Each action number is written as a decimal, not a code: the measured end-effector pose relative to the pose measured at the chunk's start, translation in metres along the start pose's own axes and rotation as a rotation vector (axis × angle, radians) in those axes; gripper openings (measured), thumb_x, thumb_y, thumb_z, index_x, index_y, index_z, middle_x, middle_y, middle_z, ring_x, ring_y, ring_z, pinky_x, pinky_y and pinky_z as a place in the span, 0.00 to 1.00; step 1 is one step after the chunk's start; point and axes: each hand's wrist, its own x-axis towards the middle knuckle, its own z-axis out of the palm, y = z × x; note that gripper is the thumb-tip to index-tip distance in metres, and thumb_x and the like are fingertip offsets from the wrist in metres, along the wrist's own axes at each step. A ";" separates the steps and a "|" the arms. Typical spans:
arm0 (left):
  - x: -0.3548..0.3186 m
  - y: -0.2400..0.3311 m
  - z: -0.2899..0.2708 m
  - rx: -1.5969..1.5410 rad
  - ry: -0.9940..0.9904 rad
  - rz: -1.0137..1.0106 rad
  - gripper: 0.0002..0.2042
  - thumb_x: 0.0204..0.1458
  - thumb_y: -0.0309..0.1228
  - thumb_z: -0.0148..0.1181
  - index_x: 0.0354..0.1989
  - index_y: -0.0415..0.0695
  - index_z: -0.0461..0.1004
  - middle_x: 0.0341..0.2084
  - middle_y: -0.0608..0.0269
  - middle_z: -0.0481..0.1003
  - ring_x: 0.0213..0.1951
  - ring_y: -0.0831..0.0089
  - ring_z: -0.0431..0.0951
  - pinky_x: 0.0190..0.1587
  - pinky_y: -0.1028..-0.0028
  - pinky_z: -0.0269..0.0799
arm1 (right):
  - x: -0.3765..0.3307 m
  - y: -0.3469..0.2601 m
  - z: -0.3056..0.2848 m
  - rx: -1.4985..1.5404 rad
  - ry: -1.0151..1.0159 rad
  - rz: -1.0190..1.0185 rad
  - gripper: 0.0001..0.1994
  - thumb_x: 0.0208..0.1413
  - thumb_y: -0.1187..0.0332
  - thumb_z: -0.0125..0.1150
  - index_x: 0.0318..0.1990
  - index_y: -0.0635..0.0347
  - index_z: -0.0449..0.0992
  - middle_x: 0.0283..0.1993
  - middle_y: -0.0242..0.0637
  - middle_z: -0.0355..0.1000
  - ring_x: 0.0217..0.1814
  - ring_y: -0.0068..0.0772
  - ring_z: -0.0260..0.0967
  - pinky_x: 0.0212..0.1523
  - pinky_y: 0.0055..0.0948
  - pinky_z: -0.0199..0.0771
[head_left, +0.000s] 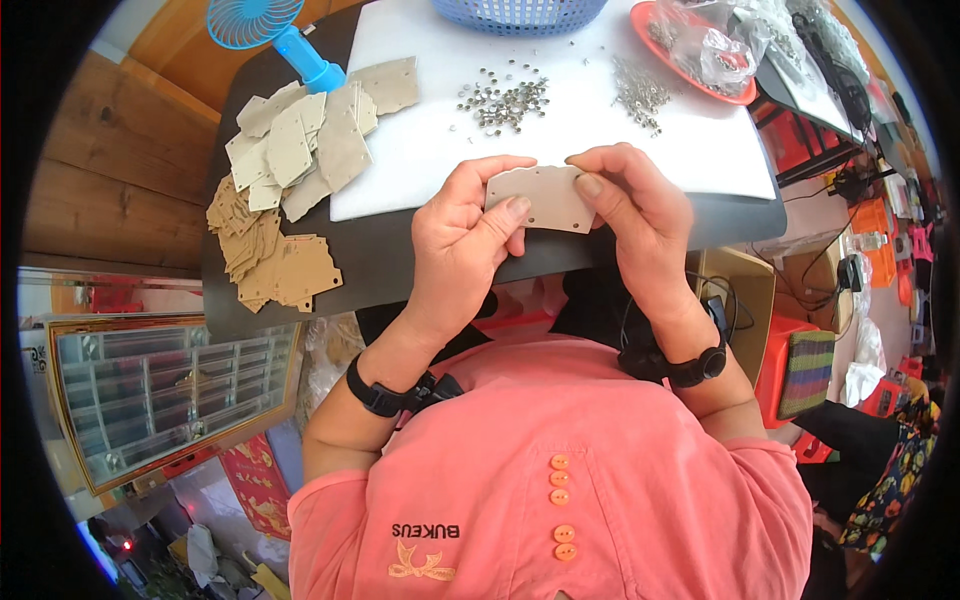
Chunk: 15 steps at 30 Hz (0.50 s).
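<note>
Between my two hands is a pale beige flat piece (545, 200) with small holes along its edges, held above the table's near edge. My left hand (465, 225) pinches its left end, thumb on top. At the opposite end my right hand (640, 215) grips the corner between thumb and fingers. What the piece is made of, I cannot tell. Beyond it lie a heap of small round metal parts (505, 103) and a looser scatter of tiny silvery parts (640, 92), both on a white sheet (420, 150).
A stack of similar pale pieces (290, 145) lies at the left, with tan-brown pieces (275, 265) nearer. Behind are a blue fan (300, 55), a blue basket (520, 15) and a red tray (745, 95) with plastic bags. A striped cushion (805, 375) rests on a red stool at right.
</note>
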 end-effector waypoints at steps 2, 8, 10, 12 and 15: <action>0.000 0.000 0.004 0.004 0.035 0.013 0.15 0.61 0.23 0.54 0.56 0.37 0.71 0.28 0.63 0.75 0.24 0.85 0.70 0.20 0.85 0.59 | 0.000 -0.007 0.002 0.129 0.013 0.127 0.04 0.59 0.77 0.57 0.40 0.64 0.76 0.29 0.30 0.74 0.29 0.17 0.67 0.30 0.21 0.68; -0.002 0.000 0.002 0.155 0.004 0.024 0.18 0.61 0.24 0.53 0.60 0.43 0.71 0.24 0.71 0.71 0.23 0.88 0.65 0.23 0.86 0.59 | 0.003 -0.005 -0.001 0.162 0.011 0.196 0.05 0.58 0.77 0.57 0.40 0.64 0.77 0.28 0.29 0.73 0.30 0.15 0.66 0.30 0.18 0.67; -0.002 0.000 0.001 0.153 -0.001 -0.008 0.17 0.62 0.24 0.52 0.60 0.46 0.71 0.23 0.74 0.68 0.24 0.88 0.63 0.26 0.86 0.59 | 0.003 -0.005 0.000 0.169 0.005 0.201 0.05 0.58 0.77 0.57 0.40 0.65 0.77 0.28 0.29 0.73 0.29 0.15 0.66 0.31 0.18 0.67; -0.001 -0.004 0.000 0.042 0.032 -0.006 0.17 0.61 0.23 0.53 0.59 0.40 0.70 0.25 0.69 0.73 0.23 0.87 0.67 0.22 0.86 0.59 | 0.003 -0.005 0.002 0.176 -0.003 0.207 0.05 0.57 0.77 0.57 0.40 0.65 0.77 0.28 0.29 0.73 0.29 0.15 0.66 0.31 0.18 0.67; -0.001 -0.006 0.003 0.104 0.088 0.026 0.15 0.61 0.23 0.53 0.57 0.39 0.72 0.25 0.68 0.74 0.23 0.87 0.68 0.22 0.86 0.59 | 0.005 -0.002 0.003 0.149 0.001 0.164 0.06 0.55 0.79 0.55 0.39 0.66 0.76 0.28 0.30 0.73 0.29 0.17 0.65 0.31 0.20 0.67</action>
